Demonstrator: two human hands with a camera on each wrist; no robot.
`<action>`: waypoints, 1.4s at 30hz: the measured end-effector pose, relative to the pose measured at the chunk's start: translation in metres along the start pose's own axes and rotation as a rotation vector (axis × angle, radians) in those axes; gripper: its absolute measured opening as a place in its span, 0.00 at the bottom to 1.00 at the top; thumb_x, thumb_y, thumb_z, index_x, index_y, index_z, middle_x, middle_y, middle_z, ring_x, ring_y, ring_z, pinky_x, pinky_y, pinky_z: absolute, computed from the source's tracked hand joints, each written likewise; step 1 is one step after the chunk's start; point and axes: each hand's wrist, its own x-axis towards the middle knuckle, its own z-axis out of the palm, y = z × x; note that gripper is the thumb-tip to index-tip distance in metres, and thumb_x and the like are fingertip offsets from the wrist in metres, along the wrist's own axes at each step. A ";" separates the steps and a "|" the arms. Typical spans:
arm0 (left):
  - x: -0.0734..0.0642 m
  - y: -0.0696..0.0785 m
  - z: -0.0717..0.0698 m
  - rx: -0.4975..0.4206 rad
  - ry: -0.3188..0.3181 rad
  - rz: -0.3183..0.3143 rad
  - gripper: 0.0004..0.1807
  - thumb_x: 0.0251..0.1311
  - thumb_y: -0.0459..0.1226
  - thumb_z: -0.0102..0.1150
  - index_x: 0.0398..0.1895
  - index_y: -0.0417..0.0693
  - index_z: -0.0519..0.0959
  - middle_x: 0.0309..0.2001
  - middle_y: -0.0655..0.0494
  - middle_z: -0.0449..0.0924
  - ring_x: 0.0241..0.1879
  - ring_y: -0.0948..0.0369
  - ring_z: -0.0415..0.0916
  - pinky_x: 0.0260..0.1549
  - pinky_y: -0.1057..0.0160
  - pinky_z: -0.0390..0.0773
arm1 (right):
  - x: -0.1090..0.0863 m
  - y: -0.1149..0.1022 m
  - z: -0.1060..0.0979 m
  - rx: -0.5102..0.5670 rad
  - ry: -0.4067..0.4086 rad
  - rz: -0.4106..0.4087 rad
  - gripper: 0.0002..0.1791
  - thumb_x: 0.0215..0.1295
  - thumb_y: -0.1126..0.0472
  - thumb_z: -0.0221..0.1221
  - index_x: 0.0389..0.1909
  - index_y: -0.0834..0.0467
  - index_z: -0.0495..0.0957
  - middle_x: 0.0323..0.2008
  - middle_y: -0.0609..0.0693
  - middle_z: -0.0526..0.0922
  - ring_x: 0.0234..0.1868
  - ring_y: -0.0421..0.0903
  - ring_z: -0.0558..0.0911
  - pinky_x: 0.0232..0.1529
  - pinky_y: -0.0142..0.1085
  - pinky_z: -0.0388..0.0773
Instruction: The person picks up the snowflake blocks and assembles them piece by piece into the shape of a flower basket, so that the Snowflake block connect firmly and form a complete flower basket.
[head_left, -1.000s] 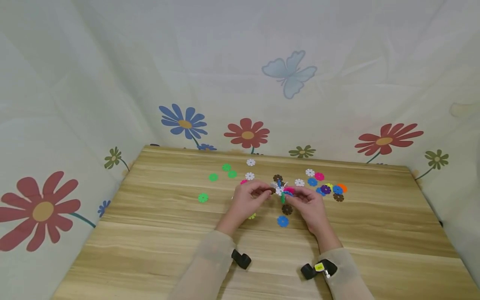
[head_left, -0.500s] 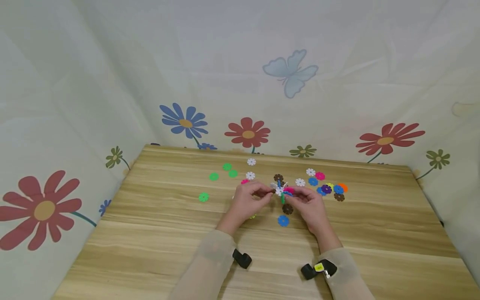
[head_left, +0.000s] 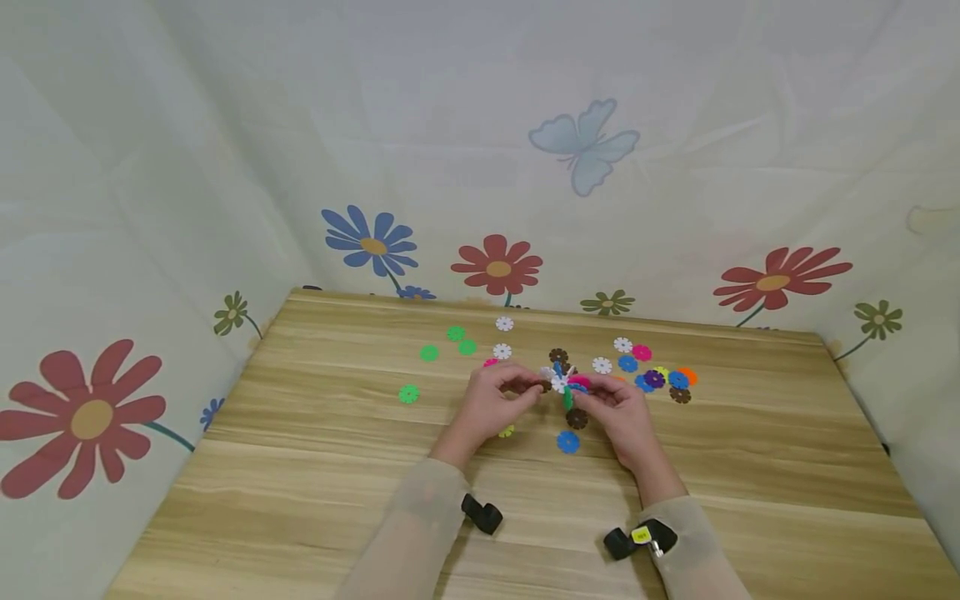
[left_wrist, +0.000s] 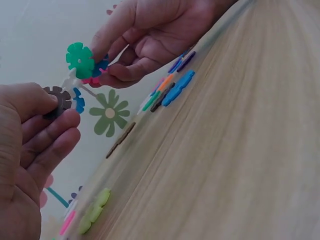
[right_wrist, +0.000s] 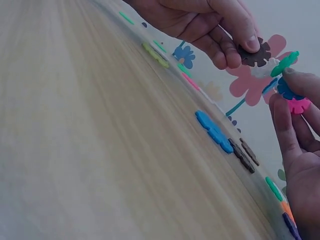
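Above the wooden table, both hands hold one small cluster of notched plastic flower discs. My left hand (head_left: 491, 406) pinches a brown disc (right_wrist: 256, 53) between thumb and fingers, against the white disc (head_left: 559, 384) in the cluster's middle. My right hand (head_left: 621, 410) pinches the other side, where a blue disc (right_wrist: 288, 90) and a pink disc (right_wrist: 299, 106) sit. A green disc (left_wrist: 80, 60) stands out from the cluster near the right thumb. Another blue piece (left_wrist: 78, 100) shows behind the brown disc. Fingers hide part of the joints between discs.
Loose discs lie around the hands on the table (head_left: 300, 500): a blue disc (head_left: 567, 442) and a brown disc (head_left: 577, 419) below the cluster, several green ones (head_left: 408, 393) at left. A mixed group with a purple disc (head_left: 654, 379) lies at right. A flower-print curtain (head_left: 420, 125) hangs behind.
The hands stay almost in place with the cluster between them. The brown disc at the left fingertips, barely visible half a second ago, shows again. The head view has shifted slightly.
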 end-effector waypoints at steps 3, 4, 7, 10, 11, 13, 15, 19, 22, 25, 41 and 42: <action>0.000 0.000 0.001 0.000 -0.002 -0.004 0.05 0.67 0.27 0.74 0.43 0.39 0.91 0.42 0.50 0.91 0.39 0.61 0.88 0.43 0.61 0.90 | 0.000 -0.001 0.000 0.006 -0.002 0.009 0.20 0.70 0.73 0.71 0.58 0.78 0.81 0.48 0.43 0.91 0.48 0.41 0.88 0.52 0.31 0.86; 0.000 0.000 0.001 0.004 -0.003 0.000 0.05 0.67 0.27 0.74 0.43 0.39 0.91 0.42 0.50 0.91 0.39 0.61 0.88 0.43 0.61 0.90 | 0.000 -0.001 0.000 0.005 -0.006 0.009 0.20 0.70 0.73 0.71 0.58 0.78 0.81 0.48 0.43 0.91 0.48 0.41 0.88 0.52 0.31 0.86; 0.001 0.001 0.002 0.013 -0.003 0.020 0.05 0.67 0.27 0.75 0.44 0.40 0.92 0.42 0.51 0.92 0.40 0.61 0.88 0.44 0.62 0.90 | 0.000 -0.002 0.000 0.000 -0.019 0.008 0.19 0.69 0.74 0.70 0.57 0.79 0.81 0.49 0.44 0.91 0.47 0.41 0.88 0.52 0.31 0.86; 0.001 0.002 0.003 0.015 -0.005 0.046 0.04 0.67 0.28 0.75 0.43 0.40 0.92 0.43 0.52 0.92 0.41 0.60 0.89 0.44 0.62 0.90 | -0.001 -0.002 -0.001 0.002 -0.031 -0.010 0.18 0.68 0.76 0.70 0.56 0.80 0.81 0.49 0.43 0.91 0.46 0.40 0.88 0.51 0.31 0.86; 0.001 0.002 0.004 0.014 -0.005 0.050 0.04 0.67 0.29 0.75 0.43 0.40 0.92 0.43 0.52 0.92 0.41 0.60 0.89 0.44 0.63 0.90 | -0.001 -0.002 -0.001 0.002 -0.034 -0.015 0.18 0.68 0.77 0.70 0.56 0.80 0.81 0.49 0.43 0.91 0.46 0.40 0.88 0.51 0.31 0.86; 0.001 0.003 0.005 0.014 -0.005 0.050 0.04 0.68 0.29 0.75 0.44 0.40 0.92 0.43 0.51 0.93 0.42 0.60 0.90 0.44 0.63 0.90 | -0.001 -0.003 -0.001 0.002 -0.037 -0.022 0.18 0.67 0.78 0.69 0.55 0.80 0.80 0.49 0.43 0.91 0.46 0.39 0.88 0.51 0.31 0.86; 0.001 0.005 0.006 0.019 -0.002 0.041 0.04 0.68 0.29 0.74 0.44 0.40 0.92 0.43 0.51 0.93 0.42 0.60 0.90 0.44 0.63 0.89 | -0.002 -0.003 0.000 0.005 -0.034 -0.023 0.18 0.67 0.78 0.69 0.55 0.81 0.80 0.48 0.44 0.91 0.46 0.39 0.88 0.51 0.31 0.86; 0.001 0.006 0.007 0.029 -0.007 0.018 0.05 0.70 0.30 0.73 0.46 0.40 0.92 0.44 0.51 0.93 0.43 0.60 0.90 0.45 0.64 0.89 | -0.002 -0.004 0.001 0.013 -0.024 -0.016 0.18 0.67 0.78 0.69 0.55 0.81 0.80 0.48 0.44 0.91 0.46 0.39 0.88 0.50 0.30 0.87; 0.002 0.005 0.005 0.036 -0.018 0.005 0.06 0.71 0.31 0.73 0.48 0.42 0.91 0.45 0.53 0.92 0.43 0.61 0.90 0.45 0.64 0.89 | -0.002 -0.004 0.002 0.027 -0.023 -0.017 0.18 0.68 0.78 0.69 0.56 0.80 0.79 0.48 0.43 0.91 0.45 0.39 0.88 0.50 0.30 0.87; 0.003 0.001 0.003 0.025 -0.018 -0.015 0.07 0.71 0.31 0.73 0.49 0.45 0.92 0.46 0.54 0.92 0.43 0.61 0.90 0.45 0.63 0.89 | -0.001 -0.004 0.002 0.045 -0.014 -0.026 0.16 0.73 0.74 0.66 0.56 0.80 0.79 0.47 0.43 0.91 0.46 0.39 0.88 0.51 0.31 0.86; 0.005 0.003 -0.016 -0.006 -0.047 -0.119 0.10 0.75 0.34 0.69 0.55 0.42 0.89 0.47 0.53 0.92 0.43 0.59 0.89 0.43 0.62 0.88 | 0.001 -0.001 0.001 0.166 -0.138 0.029 0.11 0.79 0.72 0.62 0.57 0.72 0.80 0.46 0.45 0.89 0.43 0.38 0.88 0.48 0.33 0.88; 0.004 0.003 -0.022 0.009 -0.044 -0.146 0.11 0.75 0.35 0.69 0.55 0.41 0.89 0.46 0.52 0.92 0.42 0.59 0.89 0.42 0.62 0.88 | 0.001 -0.001 0.001 0.173 -0.136 0.025 0.09 0.78 0.73 0.62 0.55 0.70 0.82 0.46 0.45 0.89 0.43 0.38 0.89 0.49 0.33 0.88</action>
